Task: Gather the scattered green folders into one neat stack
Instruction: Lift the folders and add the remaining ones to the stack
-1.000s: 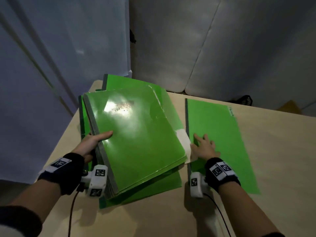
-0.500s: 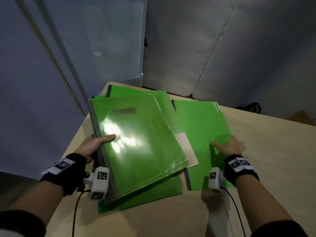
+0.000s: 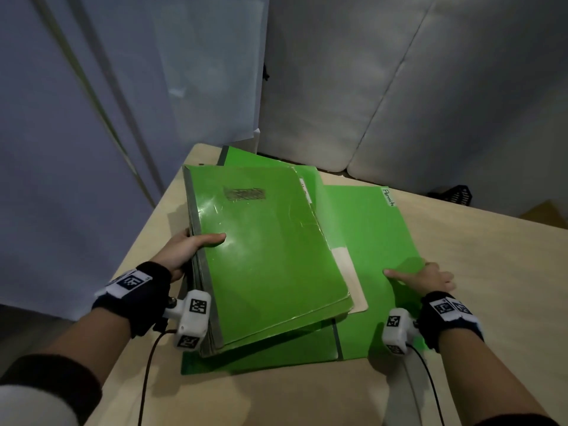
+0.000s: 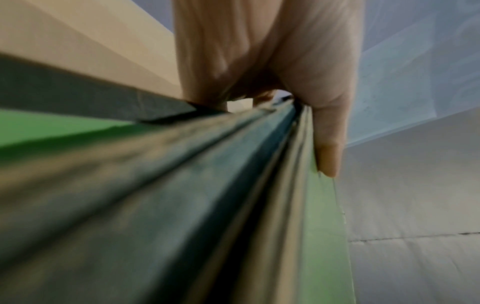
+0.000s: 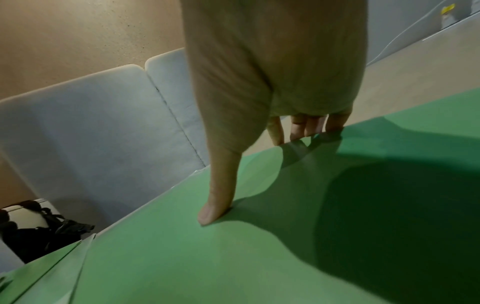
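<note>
Sliding left, the thin folder (image 3: pixel 373 241) now tucks under the thick pile (image 3: pixel 264 253). Right hand (image 3: pixel 425 279) fingers pinch its right edge; left hand (image 3: pixel 181 250) grips the pile's spine on the counter (image 3: pixel 491 272).

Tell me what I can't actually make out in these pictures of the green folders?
- How many folders are in the pile: head view, the top cover hides them; left wrist view is blurred.
- The top cover's label: head view, smudged, unreadable.
- Left hand fingers: head view, under the pile's edge; only the thumb shows.
- The tabbed folder's left part: head view, tucked under the pile.
- Right hand fingertips: head view, behind the folder's lifted edge.
</note>
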Motion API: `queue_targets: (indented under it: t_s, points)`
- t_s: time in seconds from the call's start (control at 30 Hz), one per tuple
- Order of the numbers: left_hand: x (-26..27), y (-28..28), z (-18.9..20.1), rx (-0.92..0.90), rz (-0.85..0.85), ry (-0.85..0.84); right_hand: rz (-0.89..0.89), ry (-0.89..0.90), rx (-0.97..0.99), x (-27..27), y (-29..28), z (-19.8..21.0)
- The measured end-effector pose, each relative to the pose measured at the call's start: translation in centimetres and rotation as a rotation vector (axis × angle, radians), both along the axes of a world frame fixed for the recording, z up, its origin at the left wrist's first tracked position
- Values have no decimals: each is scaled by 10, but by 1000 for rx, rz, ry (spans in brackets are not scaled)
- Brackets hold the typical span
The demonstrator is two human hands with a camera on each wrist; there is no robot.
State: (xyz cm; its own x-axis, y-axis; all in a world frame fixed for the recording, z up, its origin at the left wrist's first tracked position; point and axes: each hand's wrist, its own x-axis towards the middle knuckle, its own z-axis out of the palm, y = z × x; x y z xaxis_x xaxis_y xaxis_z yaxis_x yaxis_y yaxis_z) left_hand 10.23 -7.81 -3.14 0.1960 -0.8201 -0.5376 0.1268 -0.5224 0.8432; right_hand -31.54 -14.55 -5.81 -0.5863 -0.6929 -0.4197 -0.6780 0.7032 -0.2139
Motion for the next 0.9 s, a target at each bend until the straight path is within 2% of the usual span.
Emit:
queue_targets:
  t_s: [0.2,0.4,0.57,0.7,0.77,0.83,0.9]
  points:
    - [4,-3,-12,13,-44,-8,-91,-67,-101,-1,1,-4]
    - [-6,5,-5,2,39,5,-183,-190,-258,-14,-3,-11]
    - [4,8,9,25,56,50,-174,-119,-424,-5,0,19]
    - [13,9,25,-23,65,115,-184,-152,-485,6,-3,26]
    - [13,14,29,-28,86,139,-210,-260,-491,17,-1,23]
    - [6,15,29,-34,94,194,-229,-463,-474,28,1,11]
    - [-3,15,25,-53,110,229,-170,-597,-401,37,3,-6]
